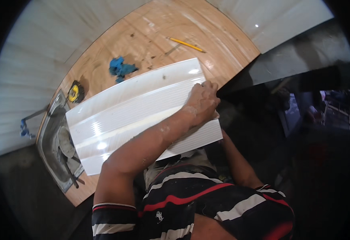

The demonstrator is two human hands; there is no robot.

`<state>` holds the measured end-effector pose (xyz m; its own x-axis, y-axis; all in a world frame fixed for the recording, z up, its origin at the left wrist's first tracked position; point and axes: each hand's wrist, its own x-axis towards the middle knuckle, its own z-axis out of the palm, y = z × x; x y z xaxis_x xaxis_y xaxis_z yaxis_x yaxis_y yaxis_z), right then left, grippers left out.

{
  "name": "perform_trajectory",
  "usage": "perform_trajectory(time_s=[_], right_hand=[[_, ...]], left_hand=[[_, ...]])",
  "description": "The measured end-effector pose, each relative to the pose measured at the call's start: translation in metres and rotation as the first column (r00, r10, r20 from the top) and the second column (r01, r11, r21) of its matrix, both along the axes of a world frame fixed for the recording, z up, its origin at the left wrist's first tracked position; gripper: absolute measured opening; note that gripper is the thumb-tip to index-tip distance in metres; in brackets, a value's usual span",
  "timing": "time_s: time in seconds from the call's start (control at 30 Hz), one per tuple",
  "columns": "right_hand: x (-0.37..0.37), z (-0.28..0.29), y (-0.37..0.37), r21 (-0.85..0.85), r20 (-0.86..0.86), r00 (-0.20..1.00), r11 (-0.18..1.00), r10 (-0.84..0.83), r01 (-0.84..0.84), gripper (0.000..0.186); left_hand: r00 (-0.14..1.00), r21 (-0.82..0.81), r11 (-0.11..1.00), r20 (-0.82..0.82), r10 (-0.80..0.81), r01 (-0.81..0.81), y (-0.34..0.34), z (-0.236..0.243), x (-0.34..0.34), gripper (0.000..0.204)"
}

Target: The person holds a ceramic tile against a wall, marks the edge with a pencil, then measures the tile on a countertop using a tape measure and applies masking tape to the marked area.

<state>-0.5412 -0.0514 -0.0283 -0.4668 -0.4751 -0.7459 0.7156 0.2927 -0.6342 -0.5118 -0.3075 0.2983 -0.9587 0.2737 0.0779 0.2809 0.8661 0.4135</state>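
A large glossy white tile (115,116) with ribbed bands and a cream stripe lies across the wooden countertop's near edge, its near part overhanging toward me. My left arm reaches across it, and my left hand (203,101) is closed at its right edge with the fingers curled over the rim. Whether a small tool is also in those fingers is not visible. My right forearm (239,160) rises to the tile's lower right corner, where the tile hides most or all of my right hand.
On the wooden countertop (151,24) lie a yellow pencil (186,45), a crumpled blue cloth or glove (121,69) and a yellow-black tape measure (75,92). A metal sink (47,140) at left holds a dusty bowl (65,142) and a dark-handled tool (71,175). A tap (24,127) stands beyond it.
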Motion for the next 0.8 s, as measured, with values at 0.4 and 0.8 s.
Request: perform_trajectory(time_s=[0.4, 0.8], right_hand=[[0.034, 0.053, 0.089, 0.119, 0.022, 0.882, 0.877, -0.47, 0.465, 0.023], [0.015, 0.065, 0.07, 0.369, -0.143, 0.962, 0.889, -0.235, 0.272, 0.033]], left_hand=[[0.994, 0.07, 0.994, 0.068, 0.083, -0.088, -0.003, 0.021, 0.044, 0.061], [0.931, 0.075, 0.931, -0.052, 0.36, -0.356, 0.028, -0.054, 0.102, 0.091]])
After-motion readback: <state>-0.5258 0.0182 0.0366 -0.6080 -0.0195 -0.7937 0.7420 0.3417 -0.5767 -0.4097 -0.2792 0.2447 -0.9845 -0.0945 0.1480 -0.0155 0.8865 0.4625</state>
